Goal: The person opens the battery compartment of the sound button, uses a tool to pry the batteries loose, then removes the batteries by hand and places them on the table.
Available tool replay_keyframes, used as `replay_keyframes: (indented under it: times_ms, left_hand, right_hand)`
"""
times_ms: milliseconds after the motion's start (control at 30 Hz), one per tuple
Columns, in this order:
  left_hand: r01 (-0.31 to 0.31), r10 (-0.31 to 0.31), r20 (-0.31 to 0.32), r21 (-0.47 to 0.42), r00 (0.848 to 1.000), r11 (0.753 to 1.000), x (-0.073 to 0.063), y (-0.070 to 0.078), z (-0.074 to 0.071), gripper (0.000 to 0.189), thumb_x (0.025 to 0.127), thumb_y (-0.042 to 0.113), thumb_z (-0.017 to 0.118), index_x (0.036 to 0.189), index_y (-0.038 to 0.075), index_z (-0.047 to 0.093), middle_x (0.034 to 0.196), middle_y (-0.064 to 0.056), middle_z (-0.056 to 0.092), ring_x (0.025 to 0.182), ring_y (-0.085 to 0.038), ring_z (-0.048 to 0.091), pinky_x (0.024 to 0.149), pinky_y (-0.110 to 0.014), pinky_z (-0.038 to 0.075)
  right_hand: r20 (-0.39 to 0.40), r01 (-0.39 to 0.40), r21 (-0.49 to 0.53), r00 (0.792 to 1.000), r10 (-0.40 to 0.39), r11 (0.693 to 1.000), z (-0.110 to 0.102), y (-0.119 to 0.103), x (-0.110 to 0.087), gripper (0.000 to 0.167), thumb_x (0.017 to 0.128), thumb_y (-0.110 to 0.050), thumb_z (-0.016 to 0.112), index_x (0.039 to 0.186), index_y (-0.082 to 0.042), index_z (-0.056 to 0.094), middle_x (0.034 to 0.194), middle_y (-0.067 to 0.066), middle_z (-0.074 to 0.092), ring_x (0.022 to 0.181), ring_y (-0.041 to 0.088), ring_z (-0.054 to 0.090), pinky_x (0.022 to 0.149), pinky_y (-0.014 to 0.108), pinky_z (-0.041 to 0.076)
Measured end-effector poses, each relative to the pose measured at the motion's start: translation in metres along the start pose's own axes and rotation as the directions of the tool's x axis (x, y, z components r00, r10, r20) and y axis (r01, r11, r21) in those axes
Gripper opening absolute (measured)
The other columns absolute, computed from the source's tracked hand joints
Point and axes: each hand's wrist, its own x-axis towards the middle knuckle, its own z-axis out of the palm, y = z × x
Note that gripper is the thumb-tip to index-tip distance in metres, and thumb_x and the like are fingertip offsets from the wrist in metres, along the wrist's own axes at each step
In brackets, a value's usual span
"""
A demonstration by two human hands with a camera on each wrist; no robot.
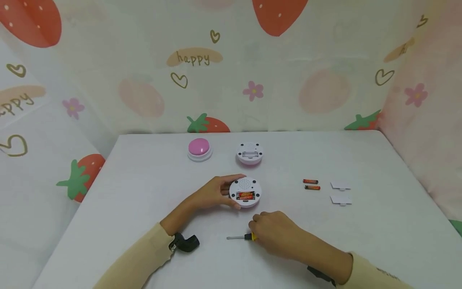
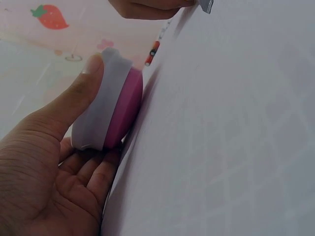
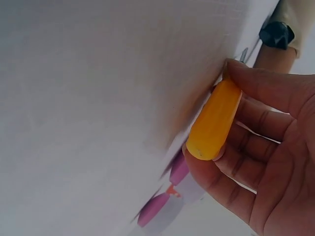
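Note:
My left hand (image 1: 209,194) holds a pink-and-white push button (image 1: 249,185) by its side, with its white base facing up. Batteries (image 1: 246,196) with red-and-black wrappers fill the uncovered slot in that base. In the left wrist view the thumb lies against the white base (image 2: 98,113), and the pink dome (image 2: 125,108) faces the table. Just nearer to me, my right hand (image 1: 278,233) grips a screwdriver (image 1: 236,237), its metal shaft pointing left, low over the table. The screwdriver's yellow handle (image 3: 214,123) sits between thumb and fingers in the right wrist view.
Behind the left hand, another push button (image 1: 199,149) stands dome up. Beside it one lies upside down (image 1: 250,153), its battery slot bare. To the right are two loose batteries (image 1: 311,184) and two white battery covers (image 1: 341,186). A white cloth (image 1: 144,168) covers the table.

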Motion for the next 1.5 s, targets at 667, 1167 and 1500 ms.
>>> replay_keyframes:
  times_ms: [667, 1167, 1500]
  left_hand:
    - [0.016, -0.016, 0.003, 0.004, 1.0, 1.0, 0.001, -0.001, 0.0, 0.089, 0.077, 0.011, 0.09, 0.154, 0.016, 0.045, 0.15, -0.003, 0.052, 0.129, -0.02, 0.057, 0.104, -0.029, 0.049]
    - [0.042, -0.042, -0.009, 0.011, 0.999, 0.999, -0.002, -0.001, 0.001, 0.089, 0.077, 0.014, 0.09, 0.154, 0.019, 0.046, 0.15, -0.001, 0.052, 0.127, -0.019, 0.058, 0.103, -0.028, 0.05]
    - [0.034, -0.034, -0.002, 0.011, 0.999, 0.999, 0.0, 0.001, 0.001, 0.088, 0.078, 0.013, 0.09, 0.154, 0.02, 0.046, 0.151, -0.002, 0.051, 0.126, -0.019, 0.059, 0.102, -0.028, 0.051]
  right_hand:
    - [-0.125, -0.01, 0.016, 0.992, 0.012, 1.0, -0.017, 0.02, -0.002, 0.022, 0.09, -0.036, 0.078, 0.098, -0.015, 0.075, 0.087, -0.005, 0.067, 0.073, 0.01, 0.054, 0.06, 0.021, 0.049]
    - [-0.34, -0.12, 0.135, 0.927, 0.16, 0.984, -0.025, 0.059, 0.018, 0.029, 0.087, -0.024, 0.082, 0.114, -0.015, 0.078, 0.106, 0.001, 0.072, 0.094, 0.018, 0.07, 0.077, 0.03, 0.061]
    - [-0.328, -0.098, 0.139, 0.934, 0.14, 0.985, -0.022, 0.061, 0.03, 0.023, 0.087, -0.022, 0.083, 0.11, -0.018, 0.08, 0.101, -0.001, 0.07, 0.084, 0.014, 0.065, 0.072, 0.023, 0.057]
